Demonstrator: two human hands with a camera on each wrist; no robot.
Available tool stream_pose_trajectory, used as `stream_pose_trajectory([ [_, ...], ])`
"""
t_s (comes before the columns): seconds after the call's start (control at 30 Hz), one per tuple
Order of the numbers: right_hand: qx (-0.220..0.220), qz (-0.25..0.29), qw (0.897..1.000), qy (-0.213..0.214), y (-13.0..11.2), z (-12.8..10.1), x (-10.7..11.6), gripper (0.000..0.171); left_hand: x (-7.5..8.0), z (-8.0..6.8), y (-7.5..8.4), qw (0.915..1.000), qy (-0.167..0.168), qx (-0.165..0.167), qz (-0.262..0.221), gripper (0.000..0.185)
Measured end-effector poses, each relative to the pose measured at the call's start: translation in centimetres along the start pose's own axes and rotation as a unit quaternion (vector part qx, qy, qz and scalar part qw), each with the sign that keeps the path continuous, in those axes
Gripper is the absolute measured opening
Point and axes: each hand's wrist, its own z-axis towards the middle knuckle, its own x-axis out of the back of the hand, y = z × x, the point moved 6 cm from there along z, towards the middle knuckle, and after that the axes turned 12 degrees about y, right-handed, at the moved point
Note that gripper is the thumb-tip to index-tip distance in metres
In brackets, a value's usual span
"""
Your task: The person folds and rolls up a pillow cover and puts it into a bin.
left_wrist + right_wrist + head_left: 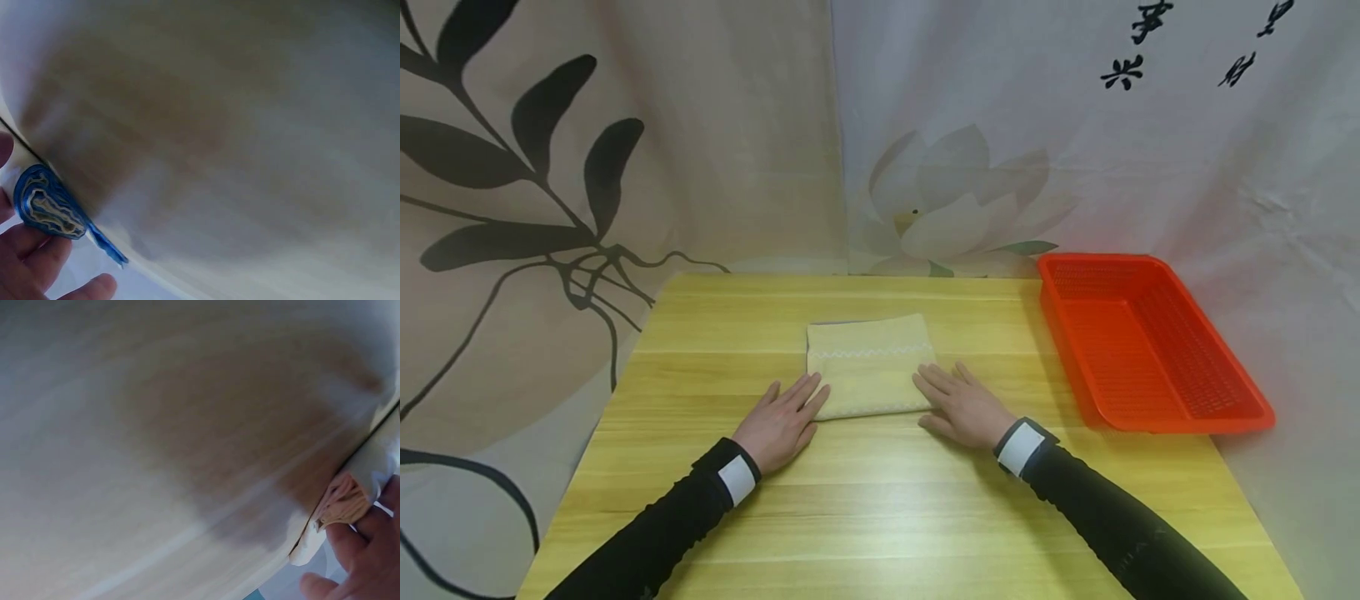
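Black sleeves lead to the left hand [781, 423] and right hand [962, 406], both flat with straight fingers, gripping nothing, fingertips resting on the near corners of the folded yellow towel [869, 364]. It lies mid-table [865, 508], already folded into a compact rectangle; the red basket [1150, 346] far right holds nothing visible, so stowing looks left.

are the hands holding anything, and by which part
Nothing is gripped. The left hand and right hand lie flat, fingertips touching the near corners of the folded towel.
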Motion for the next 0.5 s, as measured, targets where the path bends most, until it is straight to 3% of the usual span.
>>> stream_pose_trajectory([
  [0.23,0.01,-0.007,1.0,0.022,-0.4,-0.1,0.3,0.073,0.3,0.1,0.0,0.9999,0.014,0.001,0.008,0.058],
  [0.5,0.035,-0.025,0.997,0.066,-1.7,-1.1,1.1,0.071,1.6,0.4,1.6,0.9939,0.064,-0.061,0.066,0.053],
])
